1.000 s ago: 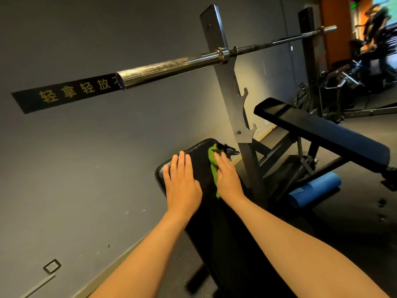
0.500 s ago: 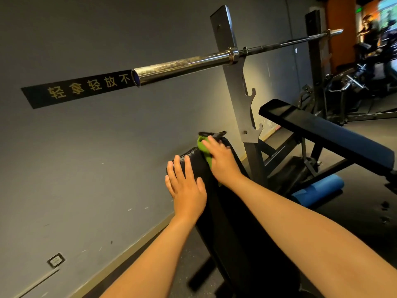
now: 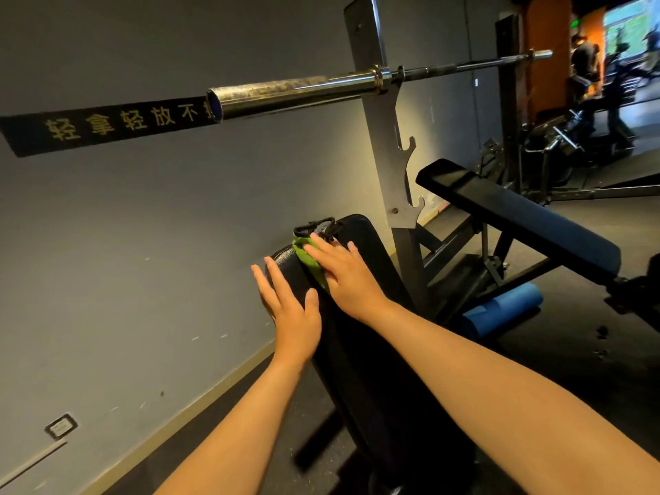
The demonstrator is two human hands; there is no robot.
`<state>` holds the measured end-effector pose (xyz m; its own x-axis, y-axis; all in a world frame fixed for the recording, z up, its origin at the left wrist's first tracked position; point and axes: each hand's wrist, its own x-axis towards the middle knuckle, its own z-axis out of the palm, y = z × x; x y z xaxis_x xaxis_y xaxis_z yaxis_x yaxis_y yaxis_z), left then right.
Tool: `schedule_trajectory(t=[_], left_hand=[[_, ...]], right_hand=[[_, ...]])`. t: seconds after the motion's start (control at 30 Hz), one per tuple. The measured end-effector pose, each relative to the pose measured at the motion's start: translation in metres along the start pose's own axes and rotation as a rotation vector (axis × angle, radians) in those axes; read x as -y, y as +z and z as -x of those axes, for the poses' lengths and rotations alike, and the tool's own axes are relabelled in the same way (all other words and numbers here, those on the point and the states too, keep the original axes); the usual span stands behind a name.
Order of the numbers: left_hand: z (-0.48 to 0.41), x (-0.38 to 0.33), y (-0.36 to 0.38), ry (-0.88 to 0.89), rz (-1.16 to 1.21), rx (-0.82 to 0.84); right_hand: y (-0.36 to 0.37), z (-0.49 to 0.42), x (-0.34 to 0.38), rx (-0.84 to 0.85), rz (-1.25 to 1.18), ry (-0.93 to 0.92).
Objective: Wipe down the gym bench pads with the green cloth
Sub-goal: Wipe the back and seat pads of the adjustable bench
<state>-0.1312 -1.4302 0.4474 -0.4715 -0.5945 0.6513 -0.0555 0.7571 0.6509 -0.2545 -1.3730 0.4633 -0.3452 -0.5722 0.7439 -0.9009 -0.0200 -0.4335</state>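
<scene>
- The right fingers (image 3: 323, 246) lie straight and slightly spread, pressing the green cloth (image 3: 308, 261) flat. None of them curls round it.
- The right hand (image 3: 348, 278) covers most of the cloth. The cloth sits near the top end of the black bench pad (image 3: 368, 334), on its left half, with a green strip showing past the fingertips and along the thumb side.
- The left fingers (image 3: 273, 280) are straight and close together, with the thumb set apart. The left hand (image 3: 293, 310) lies flat against the pad's left edge, just below the cloth, and holds nothing.
- A dark crumpled item (image 3: 318, 225) sits at the pad's top edge, touching the cloth's far end. I cannot tell what it is.
- The pad's right half is bare beside the right hand.
- Left of the pad, the grey wall (image 3: 143, 251) stands near, with a narrow strip of floor (image 3: 250, 423) between them.
- Just beside the pad's right edge rises the rack upright (image 3: 378, 112). Its barbell (image 3: 285, 89) crosses above the pad's top end.
- Further right, well apart from the pad, a second bench pad (image 3: 518, 216) slopes, with a blue foam roller (image 3: 500, 312) on the floor below it.
</scene>
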Motion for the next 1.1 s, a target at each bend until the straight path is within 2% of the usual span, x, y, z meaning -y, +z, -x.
schedule_trajectory(t=[0.03, 0.13, 0.2, 0.27, 0.33, 0.47, 0.57, 0.63, 0.83, 0.93, 1.0, 1.1], left_hand=[[0.005, 0.003, 0.002, -0.039, 0.012, 0.001], [0.011, 0.009, 0.008, -0.094, 0.040, -0.033], [0.009, 0.007, 0.011, -0.121, 0.052, -0.032], [0.010, 0.008, 0.011, -0.150, 0.065, -0.025], [0.013, 0.007, 0.010, -0.171, 0.083, -0.013], [0.024, 0.013, 0.005, -0.176, 0.126, 0.063], [0.044, 0.020, 0.008, -0.216, 0.161, 0.117], [0.057, 0.024, 0.013, -0.253, 0.147, 0.117], [0.062, 0.026, 0.019, -0.307, 0.125, 0.113], [0.062, 0.023, 0.017, -0.316, 0.127, 0.119], [0.062, 0.021, 0.015, -0.320, 0.122, 0.136], [0.062, 0.023, 0.012, -0.304, 0.124, 0.167]], right_hand=[[-0.003, 0.004, -0.010, -0.018, 0.027, 0.068], [-0.002, 0.023, -0.037, -0.123, 0.051, 0.427], [0.003, 0.033, -0.043, -0.118, 0.029, 0.640], [0.009, 0.040, -0.037, -0.105, 0.034, 0.733], [0.013, 0.046, -0.021, -0.077, 0.123, 0.684], [0.026, 0.079, 0.012, 0.041, 0.160, 0.239], [0.021, 0.089, 0.003, 0.129, 0.251, 0.081], [0.017, 0.083, -0.010, 0.114, 0.304, 0.141], [0.009, 0.075, -0.044, -0.016, 0.150, 0.742], [0.011, 0.071, -0.032, -0.046, 0.022, 0.912], [0.019, 0.078, -0.012, -0.051, 0.136, 0.816], [0.034, 0.105, 0.017, -0.031, 0.176, 0.470]])
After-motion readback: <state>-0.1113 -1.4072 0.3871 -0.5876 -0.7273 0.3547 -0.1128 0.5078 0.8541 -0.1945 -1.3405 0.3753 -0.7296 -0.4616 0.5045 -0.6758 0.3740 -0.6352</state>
